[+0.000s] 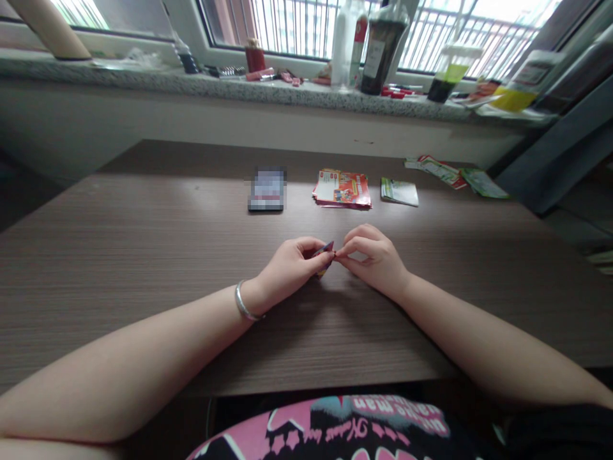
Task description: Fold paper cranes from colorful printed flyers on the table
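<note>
Above the middle of the desk, my left hand [293,265] is closed around a small colourful folded card [327,248]. Dark blue, red and a little yellow show on it, and the fingers cover most of its surface. My right hand [378,259] meets it from the right, thumb and forefinger pinched together at the card's edge. Just beyond my hands lies a stack of red and white printed cards [353,190]. To the right of that stack is a smaller green and white stack [400,192]. A silver bangle [243,301] circles my left wrist.
A blurred-out phone-like object [267,190] lies on the brown desk [143,255] at the back left. Opened green and red wrappers [443,171] are scattered at the back right corner. Bottles, cups and pens line the stone windowsill [297,94] behind the desk.
</note>
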`<state>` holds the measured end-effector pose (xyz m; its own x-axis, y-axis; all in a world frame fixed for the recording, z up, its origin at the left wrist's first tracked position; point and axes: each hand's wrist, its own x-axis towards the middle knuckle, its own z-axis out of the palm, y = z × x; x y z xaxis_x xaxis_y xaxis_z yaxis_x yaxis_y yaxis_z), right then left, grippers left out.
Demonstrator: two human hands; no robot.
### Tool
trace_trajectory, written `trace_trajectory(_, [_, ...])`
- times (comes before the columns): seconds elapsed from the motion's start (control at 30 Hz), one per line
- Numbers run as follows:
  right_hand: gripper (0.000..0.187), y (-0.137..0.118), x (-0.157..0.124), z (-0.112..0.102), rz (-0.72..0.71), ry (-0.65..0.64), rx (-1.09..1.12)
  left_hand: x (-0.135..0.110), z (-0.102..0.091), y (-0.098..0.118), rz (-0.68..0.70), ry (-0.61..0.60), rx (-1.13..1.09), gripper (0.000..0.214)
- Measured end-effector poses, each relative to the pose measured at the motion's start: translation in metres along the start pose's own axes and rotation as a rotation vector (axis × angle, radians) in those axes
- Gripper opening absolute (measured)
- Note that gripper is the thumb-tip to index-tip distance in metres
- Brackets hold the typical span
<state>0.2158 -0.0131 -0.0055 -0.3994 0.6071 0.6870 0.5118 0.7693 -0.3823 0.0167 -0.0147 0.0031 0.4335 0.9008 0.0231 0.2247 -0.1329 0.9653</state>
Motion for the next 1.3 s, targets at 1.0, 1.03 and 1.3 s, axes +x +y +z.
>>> trace_trajectory(1.0, [0.006,-0.009,-0.002,0.001,0.099,0.013,-0.033,0.001,0.001,0.006,-0.030,-0.004,-0.151,0.029])
trace_trajectory(1.03, [0.006,-0.009,-0.002,0.000,0.094,0.013,-0.050,0.001,0.001,0.007,-0.028,-0.008,-0.170,0.029])
trace_trajectory(1.3, [0.006,-0.012,0.000,-0.004,0.004,-0.005,-0.133,0.001,-0.001,0.006,-0.021,-0.062,-0.193,0.030])
